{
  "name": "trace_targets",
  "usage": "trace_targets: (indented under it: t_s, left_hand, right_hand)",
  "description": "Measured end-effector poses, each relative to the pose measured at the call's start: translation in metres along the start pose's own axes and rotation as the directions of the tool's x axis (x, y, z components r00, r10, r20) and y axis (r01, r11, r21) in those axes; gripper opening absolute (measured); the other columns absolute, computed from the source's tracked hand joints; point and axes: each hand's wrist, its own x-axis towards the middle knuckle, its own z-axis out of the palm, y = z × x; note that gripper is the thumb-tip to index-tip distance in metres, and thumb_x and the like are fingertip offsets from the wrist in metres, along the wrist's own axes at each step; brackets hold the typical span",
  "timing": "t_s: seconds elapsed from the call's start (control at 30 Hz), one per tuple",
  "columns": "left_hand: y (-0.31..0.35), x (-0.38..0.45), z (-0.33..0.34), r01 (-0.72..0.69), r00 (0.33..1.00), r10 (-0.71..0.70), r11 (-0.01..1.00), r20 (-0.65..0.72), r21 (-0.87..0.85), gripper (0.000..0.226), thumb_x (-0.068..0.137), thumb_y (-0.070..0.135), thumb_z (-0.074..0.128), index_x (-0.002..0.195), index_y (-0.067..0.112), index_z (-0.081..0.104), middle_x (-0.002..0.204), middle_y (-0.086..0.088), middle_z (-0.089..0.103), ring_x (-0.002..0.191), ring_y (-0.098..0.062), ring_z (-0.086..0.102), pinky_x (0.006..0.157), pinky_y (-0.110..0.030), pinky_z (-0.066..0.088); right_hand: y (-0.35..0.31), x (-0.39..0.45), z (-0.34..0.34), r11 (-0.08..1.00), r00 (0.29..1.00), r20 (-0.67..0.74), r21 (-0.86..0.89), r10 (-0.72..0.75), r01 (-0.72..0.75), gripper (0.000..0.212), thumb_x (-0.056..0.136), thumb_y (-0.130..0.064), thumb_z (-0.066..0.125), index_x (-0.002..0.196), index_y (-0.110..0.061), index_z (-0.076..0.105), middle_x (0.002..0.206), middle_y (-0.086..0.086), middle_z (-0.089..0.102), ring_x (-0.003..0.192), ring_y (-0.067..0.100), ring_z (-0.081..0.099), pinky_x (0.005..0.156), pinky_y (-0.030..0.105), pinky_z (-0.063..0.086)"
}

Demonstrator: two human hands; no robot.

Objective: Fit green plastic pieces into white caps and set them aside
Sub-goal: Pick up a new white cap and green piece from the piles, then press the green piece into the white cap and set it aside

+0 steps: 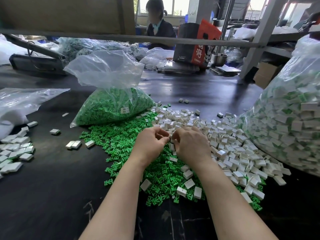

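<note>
A heap of loose green plastic pieces [121, 142] covers the black table in front of me. A heap of white caps [230, 141] lies to its right. My left hand [150, 144] and my right hand [188, 144] meet above the seam of the two heaps, fingers curled and fingertips together. A white cap [171, 146] shows between them, held in my right hand's fingers. What my left fingertips pinch is hidden. Finished white caps [15, 153] lie grouped at the far left.
An open clear bag of green pieces [110, 104] stands behind the heap. A big clear bag of assembled caps [285, 125] fills the right side. Another clear bag [20, 104] lies at left. A person sits across the table, beyond a metal bar.
</note>
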Motion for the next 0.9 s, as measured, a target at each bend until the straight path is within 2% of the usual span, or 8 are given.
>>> trace_targets:
  t_s: [0.1,0.23,0.4,0.53,0.63,0.7,0.8,0.9]
  left_hand:
    - [-0.001,0.001,0.002,0.017,1.0,-0.017,1.0,0.024,0.008,0.007,0.091,0.018,0.067,0.095,0.022,0.072,0.082,0.004,0.069,0.077,-0.012,0.066,0.068,-0.025,0.056]
    - [-0.002,0.002,0.004,0.023,1.0,-0.023,0.999,0.017,-0.032,0.008,0.092,0.021,0.067,0.098,0.02,0.071,0.079,0.006,0.067,0.067,-0.006,0.061,0.052,-0.012,0.044]
    - [0.001,0.003,0.002,0.062,0.998,-0.069,0.954,-0.013,-0.294,0.013,0.09,0.03,0.068,0.092,0.018,0.07,0.076,0.003,0.071,0.057,0.0,0.06,0.05,-0.011,0.043]
    - [0.0,0.001,-0.005,0.126,0.987,-0.161,0.859,-0.028,-0.496,0.012,0.088,0.024,0.07,0.087,0.011,0.072,0.069,0.004,0.073,0.055,-0.001,0.061,0.049,-0.015,0.045]
    - [-0.005,0.0,-0.016,0.154,0.972,-0.23,0.778,-0.048,-0.609,0.003,0.087,0.014,0.07,0.088,0.011,0.072,0.071,0.001,0.074,0.06,-0.005,0.065,0.055,-0.019,0.05]
    - [-0.006,0.0,-0.023,0.156,0.965,-0.26,0.708,-0.048,-0.689,0.006,0.086,0.007,0.07,0.088,0.013,0.072,0.074,0.0,0.075,0.062,-0.006,0.067,0.055,-0.018,0.052]
    - [-0.007,0.0,-0.03,0.155,0.963,-0.27,0.607,-0.018,-0.78,0.01,0.085,0.002,0.068,0.091,0.009,0.07,0.076,-0.002,0.076,0.065,-0.008,0.07,0.055,-0.017,0.054]
    - [-0.005,-0.002,-0.03,0.158,0.97,-0.24,0.548,0.027,-0.821,0.019,0.077,0.007,0.072,0.095,0.008,0.067,0.082,-0.007,0.076,0.071,-0.013,0.072,0.058,-0.02,0.056]
  right_hand:
    - [0.003,0.002,0.003,0.999,0.999,0.022,-0.021,0.028,-0.027,0.016,0.095,-0.027,0.056,0.105,-0.02,0.065,0.103,-0.002,0.068,0.097,0.017,0.052,0.087,0.03,0.043]
    - [0.006,0.0,0.005,0.998,0.999,0.007,0.053,0.044,-0.044,0.022,0.095,-0.036,0.058,0.107,-0.023,0.07,0.103,-0.003,0.069,0.097,0.018,0.053,0.083,0.029,0.041]
    - [-0.004,0.002,-0.003,0.953,0.986,-0.15,0.301,0.078,-0.03,0.016,0.091,-0.029,0.067,0.103,-0.023,0.075,0.097,-0.006,0.074,0.085,0.012,0.051,0.072,0.024,0.028]
    - [-0.013,0.003,-0.005,0.923,0.987,-0.144,0.384,0.073,-0.013,0.02,0.089,-0.026,0.07,0.108,-0.026,0.075,0.099,-0.008,0.075,0.091,0.014,0.058,0.076,0.025,0.035]
    - [-0.013,0.004,-0.007,0.905,0.994,-0.08,0.426,0.068,-0.027,0.022,0.088,-0.028,0.072,0.111,-0.027,0.073,0.095,-0.011,0.074,0.087,0.009,0.059,0.082,0.028,0.046]
    - [-0.013,0.003,-0.009,0.895,1.0,0.024,0.446,-0.017,0.005,0.017,0.088,-0.028,0.072,0.104,-0.026,0.075,0.095,-0.01,0.075,0.088,0.01,0.064,0.088,0.035,0.053]
    - [-0.021,0.001,-0.011,0.933,0.962,0.203,0.345,-0.185,0.107,0.024,0.087,-0.037,0.071,0.11,-0.03,0.073,0.116,-0.009,0.069,0.112,0.013,0.056,0.106,0.038,0.042]
    - [-0.027,0.002,-0.009,0.965,0.933,0.274,0.183,-0.234,0.188,0.028,0.089,-0.042,0.066,0.116,-0.034,0.07,0.123,-0.005,0.062,0.118,0.018,0.05,0.105,0.036,0.038]
